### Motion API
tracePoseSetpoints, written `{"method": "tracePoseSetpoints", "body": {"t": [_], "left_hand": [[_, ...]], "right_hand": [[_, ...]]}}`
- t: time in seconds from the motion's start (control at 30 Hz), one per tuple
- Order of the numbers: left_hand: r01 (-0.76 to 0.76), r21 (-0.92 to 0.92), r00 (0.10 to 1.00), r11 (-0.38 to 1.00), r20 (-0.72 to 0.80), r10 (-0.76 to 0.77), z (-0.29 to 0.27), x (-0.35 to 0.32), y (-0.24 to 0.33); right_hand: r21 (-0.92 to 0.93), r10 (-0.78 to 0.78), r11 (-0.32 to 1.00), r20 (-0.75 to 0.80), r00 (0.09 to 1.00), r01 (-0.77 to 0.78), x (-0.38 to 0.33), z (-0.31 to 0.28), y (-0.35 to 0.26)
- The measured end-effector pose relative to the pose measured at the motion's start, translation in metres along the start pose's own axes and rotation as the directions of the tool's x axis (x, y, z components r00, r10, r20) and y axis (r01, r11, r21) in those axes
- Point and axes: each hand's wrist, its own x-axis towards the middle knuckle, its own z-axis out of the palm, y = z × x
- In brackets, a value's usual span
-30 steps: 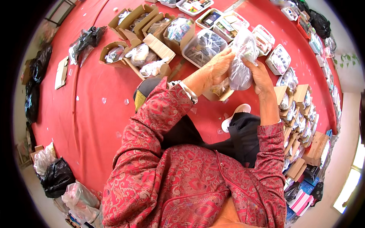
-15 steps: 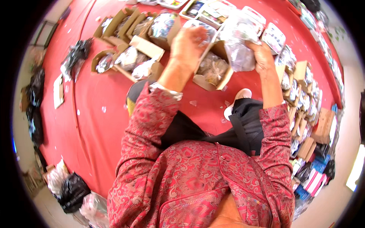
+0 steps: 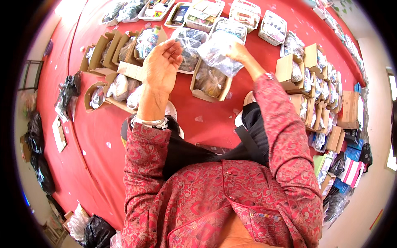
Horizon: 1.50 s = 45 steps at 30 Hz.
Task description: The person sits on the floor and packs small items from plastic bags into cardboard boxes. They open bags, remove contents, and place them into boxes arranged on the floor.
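The left hand [image 3: 162,66] is raised with palm showing and fingers loosely spread, holding nothing. The right hand [image 3: 239,51] pinches a clear plastic bag [image 3: 218,53], which hangs to its left, between the two hands. Just below the bag sits an open cardboard box [image 3: 210,80] on the red cloth [image 3: 103,136]. The bag's crinkled film hides most of the right fingers, and its contents cannot be made out.

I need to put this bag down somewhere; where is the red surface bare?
The red cloth is bare on the left, between the open cardboard boxes and the black bags. The clear bag in the right hand hangs over crowded trays; boxes line the right edge.
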Motion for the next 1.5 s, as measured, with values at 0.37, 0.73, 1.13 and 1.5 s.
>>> {"method": "tracePoseSetpoints", "body": {"t": [0.37, 0.73, 1.13, 1.5], "left_hand": [[0.14, 0.087, 0.988, 0.986, 0.053, -0.145, 0.001, 0.001, -0.005], [0.203, 0.212, 0.973, 0.956, 0.069, -0.222, 0.008, 0.005, -0.014], [0.26, 0.32, 0.943, 0.911, 0.119, -0.311, 0.009, 0.015, -0.031], [0.314, 0.417, 0.924, 0.853, 0.071, -0.375, 0.024, 0.034, -0.063]], "right_hand": [[-0.27, 0.105, 0.95, -0.203, 0.973, -0.159, -0.037, 0.105, 0.02], [-0.449, 0.067, 0.892, 0.04, 0.997, -0.042, -0.038, 0.118, 0.019], [-0.595, -0.043, 0.786, -0.325, 0.945, -0.169, -0.036, 0.19, 0.035], [0.12, -0.282, 0.951, -0.035, 0.959, 0.284, -0.009, -0.046, 0.092]]}}
